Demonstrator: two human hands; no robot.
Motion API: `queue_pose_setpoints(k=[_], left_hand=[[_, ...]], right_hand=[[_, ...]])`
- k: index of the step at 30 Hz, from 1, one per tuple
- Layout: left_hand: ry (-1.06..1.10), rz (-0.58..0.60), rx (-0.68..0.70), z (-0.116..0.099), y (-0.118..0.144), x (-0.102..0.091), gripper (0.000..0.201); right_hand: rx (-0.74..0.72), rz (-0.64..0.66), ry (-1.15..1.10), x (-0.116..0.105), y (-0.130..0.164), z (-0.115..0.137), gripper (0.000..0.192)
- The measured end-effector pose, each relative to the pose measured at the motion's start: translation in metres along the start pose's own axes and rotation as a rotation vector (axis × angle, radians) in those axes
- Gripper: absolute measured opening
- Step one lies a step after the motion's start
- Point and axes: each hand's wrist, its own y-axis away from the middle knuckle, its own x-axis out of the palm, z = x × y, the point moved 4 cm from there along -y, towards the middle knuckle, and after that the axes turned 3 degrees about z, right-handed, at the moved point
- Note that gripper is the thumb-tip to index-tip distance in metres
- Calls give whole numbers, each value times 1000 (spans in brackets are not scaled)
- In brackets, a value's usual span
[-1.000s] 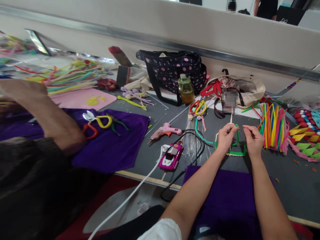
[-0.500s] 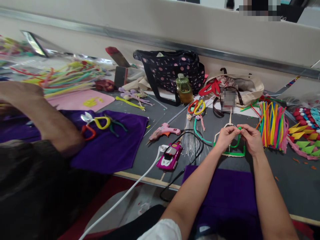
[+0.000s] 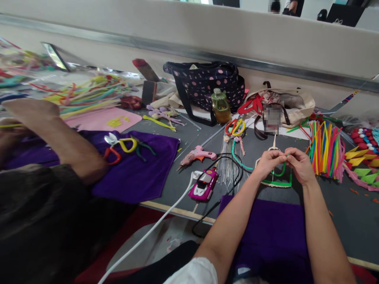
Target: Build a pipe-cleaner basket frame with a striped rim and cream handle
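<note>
My left hand (image 3: 267,162) and my right hand (image 3: 299,163) meet fingertip to fingertip over the grey table (image 3: 349,215). Both pinch the top of a green pipe cleaner loop (image 3: 276,180) that lies on the table with a cream cord along it. A purple cloth (image 3: 269,232) lies under my forearms at the table's near edge. A bundle of coloured pipe cleaners (image 3: 324,149) stands just right of my right hand.
A pink glue gun (image 3: 197,154), a pink toy car (image 3: 203,185), thin wires (image 3: 227,167) and a white cable (image 3: 154,230) lie to the left. A co-worker's arm (image 3: 56,138) rests on another purple cloth (image 3: 139,167) with scissors (image 3: 120,144). A spotted bag (image 3: 207,85), a bottle (image 3: 220,105) and a beige bag (image 3: 291,103) stand at the back.
My right hand has moved left to join my left hand, and both now pinch the green pipe cleaner. The co-worker's arm has stayed in place.
</note>
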Motion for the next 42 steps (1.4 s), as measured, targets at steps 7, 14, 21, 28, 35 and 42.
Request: queue_pose_setpoints(k=[7, 14, 21, 28, 35, 42], left_hand=[[-34, -78, 77, -1, -1, 1, 38], [-463, -89, 311, -13, 3, 5, 15], [-445, -131, 273, -16, 3, 2, 12], [-230, -128, 62, -5, 1, -3, 24], [-91, -340, -11, 8, -1, -13, 33], [-72, -490, 54, 11, 3, -11, 31]], right_hand=[[-129, -146, 82, -2, -2, 1, 16], [-211, -231, 124, -4, 0, 6, 13], [-87, -82, 44, 3, 4, 8, 16], [-85, -135, 6, -2, 3, 3, 20], [-130, -257, -232, -10, 4, 4, 24], [-205, -466, -320, -18, 6, 5, 28]])
